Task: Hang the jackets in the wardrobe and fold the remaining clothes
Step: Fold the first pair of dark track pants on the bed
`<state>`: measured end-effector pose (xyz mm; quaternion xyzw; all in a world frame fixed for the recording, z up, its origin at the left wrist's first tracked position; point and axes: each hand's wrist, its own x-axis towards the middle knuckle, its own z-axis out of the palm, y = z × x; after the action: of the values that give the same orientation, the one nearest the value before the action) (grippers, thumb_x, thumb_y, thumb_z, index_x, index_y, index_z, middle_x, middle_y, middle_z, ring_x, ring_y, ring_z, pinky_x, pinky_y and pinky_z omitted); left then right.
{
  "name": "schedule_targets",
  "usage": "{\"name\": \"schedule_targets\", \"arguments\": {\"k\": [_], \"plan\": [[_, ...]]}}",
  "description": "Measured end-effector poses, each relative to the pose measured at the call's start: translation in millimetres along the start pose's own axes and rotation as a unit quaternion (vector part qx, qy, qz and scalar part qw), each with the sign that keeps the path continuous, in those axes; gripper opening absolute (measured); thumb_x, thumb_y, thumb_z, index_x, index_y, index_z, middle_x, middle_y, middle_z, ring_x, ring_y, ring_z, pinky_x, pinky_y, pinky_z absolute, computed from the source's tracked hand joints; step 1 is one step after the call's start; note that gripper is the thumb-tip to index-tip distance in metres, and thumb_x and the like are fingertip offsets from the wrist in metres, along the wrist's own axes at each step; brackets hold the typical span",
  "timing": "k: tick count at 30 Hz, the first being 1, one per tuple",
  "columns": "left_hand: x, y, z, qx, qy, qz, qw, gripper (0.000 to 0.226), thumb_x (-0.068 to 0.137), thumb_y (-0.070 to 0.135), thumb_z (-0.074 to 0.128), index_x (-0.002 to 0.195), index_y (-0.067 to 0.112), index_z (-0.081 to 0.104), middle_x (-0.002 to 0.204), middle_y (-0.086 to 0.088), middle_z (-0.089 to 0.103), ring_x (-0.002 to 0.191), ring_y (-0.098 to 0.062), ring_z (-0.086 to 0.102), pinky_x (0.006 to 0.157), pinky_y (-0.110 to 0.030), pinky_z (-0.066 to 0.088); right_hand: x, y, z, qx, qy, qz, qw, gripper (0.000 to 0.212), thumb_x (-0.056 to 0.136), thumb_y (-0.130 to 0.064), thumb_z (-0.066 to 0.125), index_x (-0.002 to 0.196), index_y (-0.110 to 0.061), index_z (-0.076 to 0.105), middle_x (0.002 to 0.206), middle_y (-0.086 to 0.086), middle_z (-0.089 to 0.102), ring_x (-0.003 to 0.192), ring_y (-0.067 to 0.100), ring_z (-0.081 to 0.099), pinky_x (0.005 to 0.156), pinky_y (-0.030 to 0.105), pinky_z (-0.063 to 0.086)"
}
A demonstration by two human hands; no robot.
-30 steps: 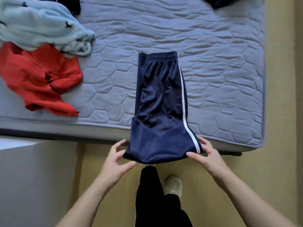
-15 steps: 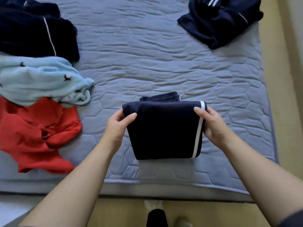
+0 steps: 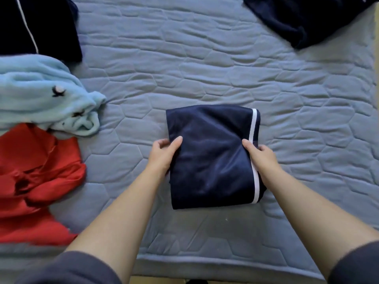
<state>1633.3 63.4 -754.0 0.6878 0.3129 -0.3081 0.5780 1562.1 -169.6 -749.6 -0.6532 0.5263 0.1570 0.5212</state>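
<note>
Left hand (image 3: 164, 154) and right hand (image 3: 259, 155) each pinch a side of the folded navy garment (image 3: 209, 158) on the bed (image 3: 205, 68), fingers apparently tucked beneath.

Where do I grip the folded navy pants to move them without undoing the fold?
Likely best: pinch the two side edges of the folded navy pants, coming from left and right, thumbs on top, as the left hand and right hand do. They lie flat in stacked layers; the sides clamp them all.
</note>
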Motion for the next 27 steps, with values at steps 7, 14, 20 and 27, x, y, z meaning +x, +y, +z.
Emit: {"name": "schedule_targets", "arguments": {"k": [7, 14, 20, 27], "plan": [[-47.2, -48.4, -17.6, 0.093, -0.103, -0.095, 0.986, 0.033, 0.076, 0.036, 0.075, 0.102, 0.019, 0.067, 0.095, 0.004, 0.072, 0.09, -0.013, 0.067, 0.078, -0.027, 0.051, -32.1, 29.4, -30.5, 0.051, -0.224, 0.088, 0.969, 0.026, 0.083, -0.033, 0.069, 0.1, -0.014, 0.067, 0.087, 0.001, 0.075, 0.079, 0.015, 0.072, 0.056, 0.02, 0.054], [-135.1, -41.3, -15.2, 0.091, -0.114, -0.106, 0.984, 0.022, 0.08, 0.025, 0.073, 0.099, 0.016, 0.067, 0.089, 0.004, 0.074, 0.082, -0.01, 0.07, 0.065, -0.022, 0.05, -91.2, 49.0, -76.8, 0.087, -0.258, 0.202, 0.941, 0.03, 0.082, -0.033, 0.069, 0.103, -0.012, 0.069, 0.095, 0.006, 0.075, 0.078, 0.019, 0.072, 0.067, 0.029, 0.053], [-271.0, -36.1, -16.3, 0.055, -0.06, -0.098, 0.992, 0.013, 0.081, 0.015, 0.071, 0.094, 0.017, 0.067, 0.088, 0.003, 0.074, 0.079, -0.012, 0.069, 0.064, -0.023, 0.051, -177.7, 53.9, -144.8, 0.038, -0.297, 0.195, 0.934, 0.034, 0.085, -0.021, 0.062, 0.117, -0.008, 0.063, 0.099, 0.011, 0.073, 0.09, 0.029, 0.067, 0.082, 0.037, 0.052], [-484.8, -46.6, -37.6, -0.115, 0.051, -0.086, 0.988, 0.022, 0.083, 0.013, 0.069, 0.103, 0.007, 0.065, 0.092, -0.005, 0.073, 0.081, -0.016, 0.07, 0.064, -0.024, 0.051, -330.7, 19.4, -221.7, -0.068, -0.404, 0.123, 0.904, 0.037, 0.084, -0.025, 0.061, 0.12, -0.015, 0.06, 0.101, 0.008, 0.073, 0.084, 0.024, 0.069, 0.07, 0.032, 0.055]]}}
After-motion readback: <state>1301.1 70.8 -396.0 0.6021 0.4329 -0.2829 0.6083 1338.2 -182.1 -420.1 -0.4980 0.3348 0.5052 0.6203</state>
